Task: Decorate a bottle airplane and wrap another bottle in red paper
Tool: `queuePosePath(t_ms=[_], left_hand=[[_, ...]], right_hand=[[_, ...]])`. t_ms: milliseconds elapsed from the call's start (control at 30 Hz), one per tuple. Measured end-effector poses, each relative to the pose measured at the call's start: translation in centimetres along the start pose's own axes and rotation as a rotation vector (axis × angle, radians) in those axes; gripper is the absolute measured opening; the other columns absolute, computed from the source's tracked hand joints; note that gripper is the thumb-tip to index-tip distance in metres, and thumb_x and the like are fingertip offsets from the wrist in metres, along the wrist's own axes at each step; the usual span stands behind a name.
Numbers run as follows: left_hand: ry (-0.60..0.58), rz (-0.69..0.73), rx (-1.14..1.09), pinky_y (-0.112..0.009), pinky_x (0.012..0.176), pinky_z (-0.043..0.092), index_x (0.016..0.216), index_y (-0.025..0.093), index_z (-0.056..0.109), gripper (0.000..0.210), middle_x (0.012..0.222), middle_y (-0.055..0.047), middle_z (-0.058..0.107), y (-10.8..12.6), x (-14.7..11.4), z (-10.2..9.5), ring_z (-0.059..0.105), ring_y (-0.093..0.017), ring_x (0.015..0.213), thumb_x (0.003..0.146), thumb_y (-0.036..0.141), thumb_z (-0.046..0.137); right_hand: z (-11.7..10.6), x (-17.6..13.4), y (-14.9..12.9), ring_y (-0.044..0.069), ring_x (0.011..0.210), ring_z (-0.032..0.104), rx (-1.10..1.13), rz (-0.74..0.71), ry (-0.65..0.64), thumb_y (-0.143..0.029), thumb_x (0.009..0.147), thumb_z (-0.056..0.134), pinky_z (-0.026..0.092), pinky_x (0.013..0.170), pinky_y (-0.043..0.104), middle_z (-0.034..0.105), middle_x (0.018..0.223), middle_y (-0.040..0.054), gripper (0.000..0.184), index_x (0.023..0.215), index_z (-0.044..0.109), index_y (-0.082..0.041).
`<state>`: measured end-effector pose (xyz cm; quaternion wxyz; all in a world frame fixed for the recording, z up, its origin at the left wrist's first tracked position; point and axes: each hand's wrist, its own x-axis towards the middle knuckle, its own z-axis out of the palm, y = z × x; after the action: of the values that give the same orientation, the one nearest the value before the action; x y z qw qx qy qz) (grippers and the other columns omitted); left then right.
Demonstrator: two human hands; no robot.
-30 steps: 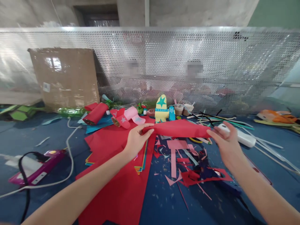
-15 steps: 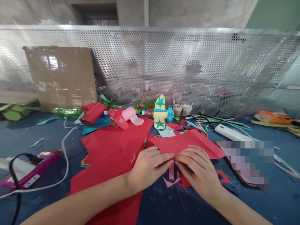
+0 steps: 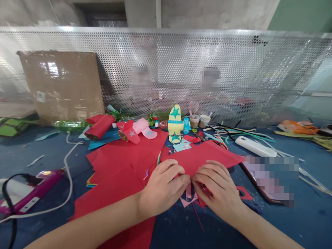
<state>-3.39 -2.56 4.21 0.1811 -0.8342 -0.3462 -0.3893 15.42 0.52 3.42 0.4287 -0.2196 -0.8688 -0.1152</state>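
one left hand (image 3: 164,186) and one right hand (image 3: 220,188), nearly closed, pinch one red sheet (image 3: 202,155) beside one phone (image 3: 267,180).

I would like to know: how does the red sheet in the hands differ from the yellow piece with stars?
The red sheet looks plain; the yellow piece carries teal stars. The left hand and right hand hold the red sheet's near edge, while the yellow piece sits farther back, untouched. The red sheet spreads wider in view than the yellow piece.
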Motion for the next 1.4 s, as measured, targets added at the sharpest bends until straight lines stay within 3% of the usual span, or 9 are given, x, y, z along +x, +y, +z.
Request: queuePosePath(t_ms=[400, 733, 1067, 1233, 1400], left_hand=[[0.056, 0.049, 0.002, -0.029, 0.077, 0.053, 0.078, 0.017, 0.062, 0.012, 0.068, 0.000, 0.060, 0.6, 0.6, -0.3, 0.053, -0.013, 0.069, 0.084, 0.009, 0.054], [0.068, -0.037, -0.060, -0.030, 0.075, 0.051, 0.077, 0.018, 0.061, 0.012, 0.071, -0.001, 0.058, 0.0, 0.4, -0.1, 0.052, -0.015, 0.075, 0.083, 0.009, 0.056], [-0.035, -0.046, -0.123, -0.031, 0.076, 0.050, 0.081, 0.018, 0.062, 0.012, 0.076, -0.003, 0.061, 0.7, 0.0, 0.4, 0.054, -0.017, 0.078, 0.085, 0.012, 0.052], [-0.051, -0.178, -0.257, -0.030, 0.073, 0.049, 0.079, 0.018, 0.057, 0.010, 0.078, -0.002, 0.060, 0.6, 0.0, 0.9, 0.054, -0.017, 0.077, 0.078, 0.008, 0.055], [-0.076, -0.173, -0.215, -0.030, 0.070, 0.048, 0.072, 0.018, 0.054, 0.013, 0.073, -0.002, 0.058, 0.6, -0.1, 1.0, 0.053, -0.017, 0.075, 0.071, 0.005, 0.055]], right_hand=[[-0.6, 0.6, 0.3, 0.017, 0.075, 0.060, -0.029, 0.041, 0.027, -0.009, 0.076, 0.055, 0.044, 0.090, 0.039, 0.065, 0.074, -0.0008, 0.014, 0.077, 0.054, -0.023], [-0.7, 0.7, 1.4, 0.018, 0.073, 0.058, -0.069, 0.039, 0.017, -0.009, 0.078, 0.053, 0.046, 0.083, 0.038, 0.063, 0.072, 0.0011, 0.014, 0.077, 0.052, -0.023], [0.0, 0.2, -0.1, 0.016, 0.076, 0.058, 0.024, 0.000, -0.039, -0.009, 0.078, 0.054, 0.048, 0.089, 0.038, 0.064, 0.076, 0.0010, 0.013, 0.080, 0.058, -0.021], [0.3, -0.1, 0.0, 0.015, 0.075, 0.057, 0.016, -0.013, -0.069, -0.010, 0.082, 0.052, 0.047, 0.090, 0.038, 0.064, 0.076, -0.0002, 0.012, 0.080, 0.056, -0.022], [0.6, -0.1, -0.1, 0.015, 0.075, 0.057, 0.022, -0.021, -0.084, -0.009, 0.082, 0.053, 0.046, 0.090, 0.037, 0.064, 0.076, 0.0000, 0.012, 0.081, 0.055, -0.021]])
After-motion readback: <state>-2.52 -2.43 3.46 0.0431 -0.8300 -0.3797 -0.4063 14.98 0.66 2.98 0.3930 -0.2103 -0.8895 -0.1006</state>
